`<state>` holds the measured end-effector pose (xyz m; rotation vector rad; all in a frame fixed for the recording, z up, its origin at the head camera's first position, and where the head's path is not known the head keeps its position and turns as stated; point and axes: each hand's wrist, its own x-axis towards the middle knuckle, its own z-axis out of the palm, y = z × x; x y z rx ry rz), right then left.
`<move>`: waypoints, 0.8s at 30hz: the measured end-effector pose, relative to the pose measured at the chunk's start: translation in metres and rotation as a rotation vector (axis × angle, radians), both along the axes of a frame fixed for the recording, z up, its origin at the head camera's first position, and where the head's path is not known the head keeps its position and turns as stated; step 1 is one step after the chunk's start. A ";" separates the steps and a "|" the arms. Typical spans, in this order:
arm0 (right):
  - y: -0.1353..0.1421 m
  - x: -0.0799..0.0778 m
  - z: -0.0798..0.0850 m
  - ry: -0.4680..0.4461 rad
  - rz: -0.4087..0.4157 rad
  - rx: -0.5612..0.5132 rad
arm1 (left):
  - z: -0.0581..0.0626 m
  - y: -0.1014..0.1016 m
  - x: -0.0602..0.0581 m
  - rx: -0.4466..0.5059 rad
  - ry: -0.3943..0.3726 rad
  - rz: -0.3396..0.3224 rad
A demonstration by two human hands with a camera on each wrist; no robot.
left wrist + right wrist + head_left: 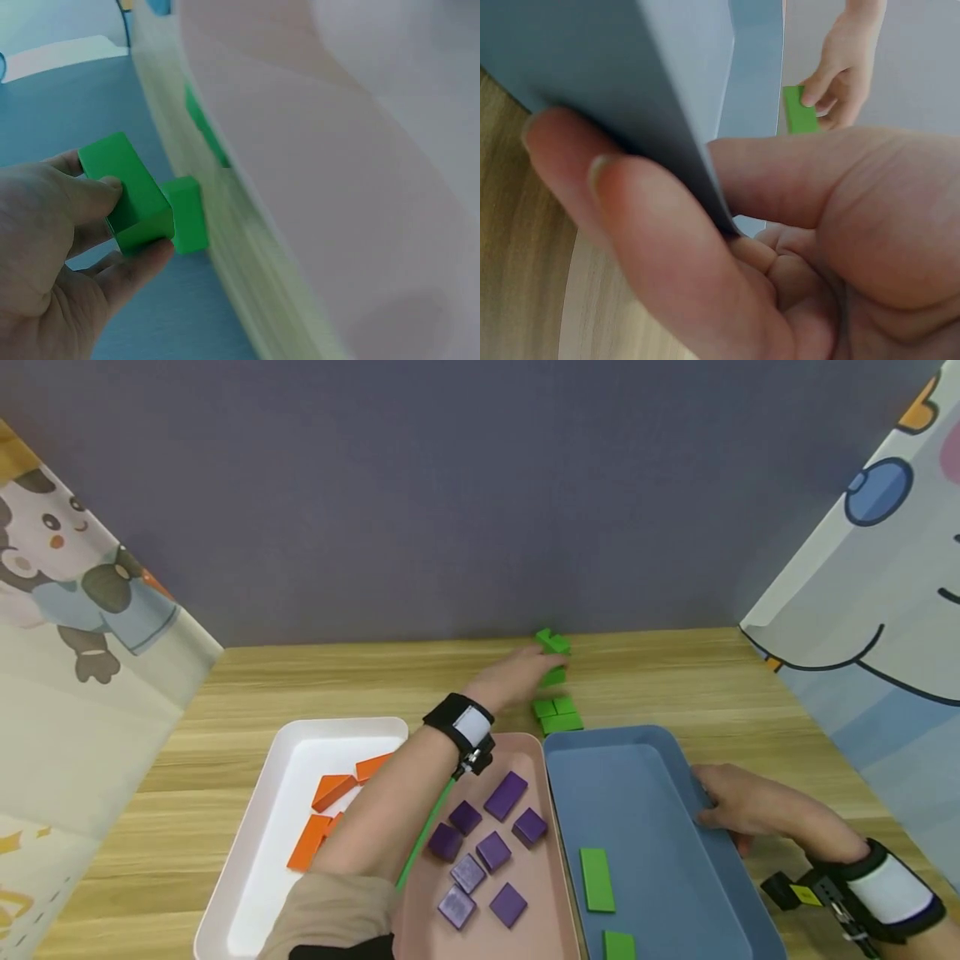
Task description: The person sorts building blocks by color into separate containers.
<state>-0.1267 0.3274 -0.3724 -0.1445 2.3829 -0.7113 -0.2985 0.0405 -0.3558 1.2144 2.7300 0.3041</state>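
Note:
Beyond the trays, my left hand [513, 678] pinches a green block [127, 187] between thumb and fingers. Another green block [186, 214] stands right behind it in the left wrist view; I cannot tell whether the two touch. Several green blocks [558, 717] lie on the table between this hand and the blue tray [637, 793]. My right hand [738, 797] grips the blue tray's right rim, thumb inside and fingers under the outer side [679, 247]. Inside that tray lie two green blocks, one long [597, 880] and one nearer [618, 946].
A pink tray [551, 860] with several purple blocks [493, 852] adjoins the blue tray on its left. Farther left, a white tray [255, 852] holds orange blocks [307, 843], partly hidden by my left arm. A dark grey panel [480, 502] rises behind the wooden table [675, 677].

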 end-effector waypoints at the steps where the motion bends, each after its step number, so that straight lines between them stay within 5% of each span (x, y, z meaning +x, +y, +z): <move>1: 0.000 0.000 0.000 0.000 0.000 -0.001 | 0.002 0.000 0.001 0.001 0.013 -0.008; 7: 0.001 0.001 0.000 0.003 0.006 -0.016 | 0.014 -0.001 0.013 -0.011 0.080 -0.064; 16: 0.004 0.002 -0.001 0.016 0.027 -0.042 | 0.032 0.011 0.051 -0.003 0.087 -0.134; 24: 0.002 0.002 0.000 -0.009 0.019 -0.030 | 0.040 0.023 0.085 -0.045 0.262 -0.273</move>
